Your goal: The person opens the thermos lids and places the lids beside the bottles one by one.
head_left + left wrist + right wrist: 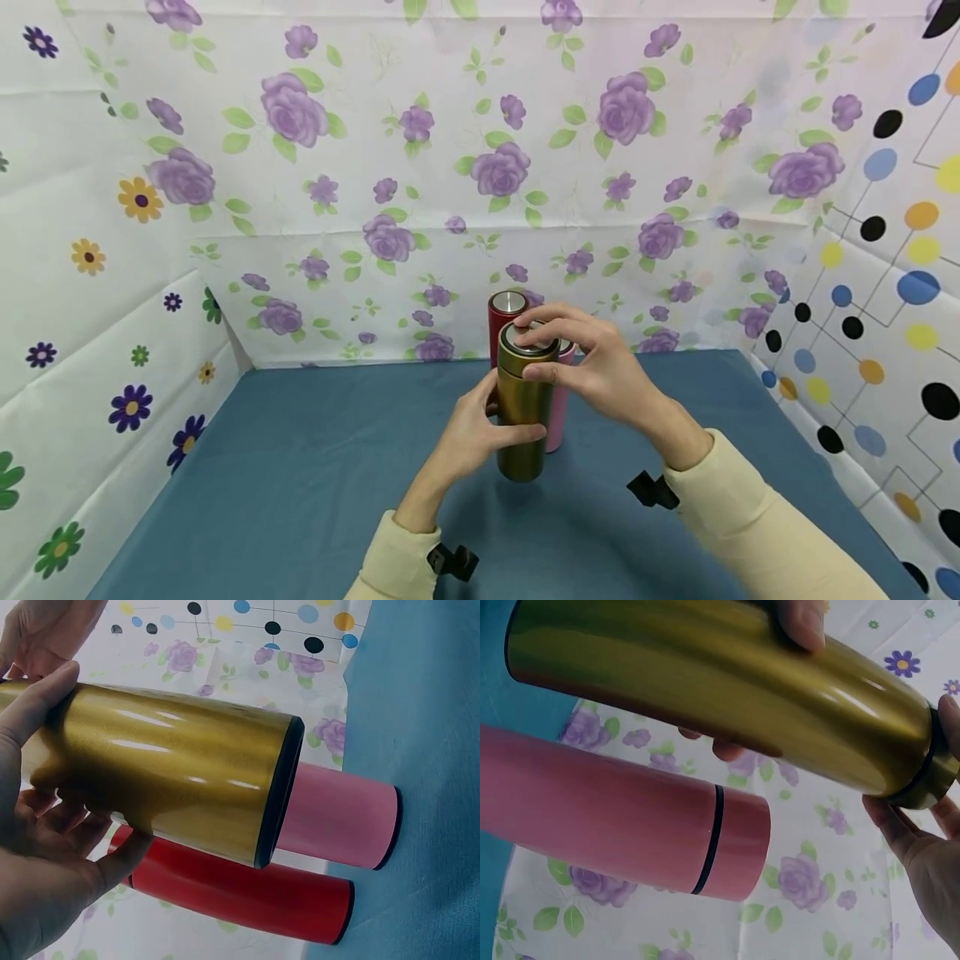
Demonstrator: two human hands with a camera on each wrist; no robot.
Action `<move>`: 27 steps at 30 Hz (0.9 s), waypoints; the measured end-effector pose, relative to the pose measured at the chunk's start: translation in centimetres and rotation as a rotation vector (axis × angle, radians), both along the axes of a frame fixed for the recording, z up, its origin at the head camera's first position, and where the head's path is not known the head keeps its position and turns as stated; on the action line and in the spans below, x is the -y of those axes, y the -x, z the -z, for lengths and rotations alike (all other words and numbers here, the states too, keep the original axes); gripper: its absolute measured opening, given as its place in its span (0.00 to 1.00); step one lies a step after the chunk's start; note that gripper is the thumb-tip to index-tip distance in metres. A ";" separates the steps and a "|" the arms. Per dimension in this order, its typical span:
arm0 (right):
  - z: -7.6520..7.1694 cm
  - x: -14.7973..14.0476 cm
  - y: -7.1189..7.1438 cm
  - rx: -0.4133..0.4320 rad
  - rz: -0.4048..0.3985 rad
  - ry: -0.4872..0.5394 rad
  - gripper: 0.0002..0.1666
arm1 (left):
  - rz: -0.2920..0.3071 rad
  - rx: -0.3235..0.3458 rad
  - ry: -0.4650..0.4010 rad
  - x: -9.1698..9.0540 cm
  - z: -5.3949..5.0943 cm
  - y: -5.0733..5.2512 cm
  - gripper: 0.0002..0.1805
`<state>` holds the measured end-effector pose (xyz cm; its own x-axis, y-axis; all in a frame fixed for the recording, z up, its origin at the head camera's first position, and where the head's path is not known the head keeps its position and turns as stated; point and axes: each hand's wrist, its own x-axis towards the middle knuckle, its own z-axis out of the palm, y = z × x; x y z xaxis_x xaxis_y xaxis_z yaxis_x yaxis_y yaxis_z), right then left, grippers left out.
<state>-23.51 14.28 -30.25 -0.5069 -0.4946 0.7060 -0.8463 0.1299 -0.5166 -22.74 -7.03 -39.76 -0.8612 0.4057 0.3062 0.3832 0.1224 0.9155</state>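
Observation:
A gold thermos flask (521, 450) is held upright in the head view, its base seeming to hang above the table. My left hand (467, 433) grips its body, the thumb across the front and the fingers behind. On the lid (512, 364) with its silver top, my right hand (607, 367) holds with thumb and fingers; the right wrist view shows this hand (937, 870) at the lid end. Just behind stand a pink thermos flask (341, 814) and a red thermos flask (247, 889), both partly hidden by the gold one in the head view.
A blue cloth (337, 475) covers the table. Behind it hangs a white sheet (442, 92) with purple roses. Patterned sheets close off both sides, flowers on the left (75, 333) and coloured dots on the right (885, 308).

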 end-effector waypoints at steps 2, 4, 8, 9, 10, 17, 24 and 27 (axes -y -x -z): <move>-0.1 -0.2 0.1 0.007 -0.018 -0.012 0.21 | 0.010 0.006 0.007 0.0 0.1 0.0 0.41; -0.2 -0.4 0.2 0.020 -0.040 -0.026 0.20 | 0.015 0.015 0.014 0.0 0.1 0.1 0.40; -0.5 -0.7 0.3 0.042 -0.083 -0.043 0.20 | 0.023 0.029 0.017 0.0 0.1 0.1 0.40; -0.6 -0.8 0.3 0.044 -0.093 -0.045 0.20 | 0.027 0.029 0.016 0.0 0.1 0.1 0.40; -0.6 -0.8 0.4 0.048 -0.103 -0.046 0.20 | 0.030 0.029 0.014 0.0 0.1 0.1 0.40; -0.6 -0.9 0.5 0.052 -0.097 -0.077 0.20 | -0.004 0.017 -0.002 -0.4 0.3 -0.2 0.40; -0.1 0.5 -0.3 -0.043 0.073 -0.067 0.24 | -0.145 -0.031 -0.021 -1.0 0.1 -0.6 0.38; 0.0 1.2 -0.7 -0.075 0.122 -0.035 0.24 | -0.185 -0.056 -0.003 -1.1 -0.1 -0.7 0.38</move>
<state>-22.84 13.10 -30.24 -0.5112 -0.4576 0.7275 -0.8592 0.2505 -0.4462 -22.08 -5.94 -39.66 -0.9025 0.2414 0.3566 0.4047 0.1925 0.8940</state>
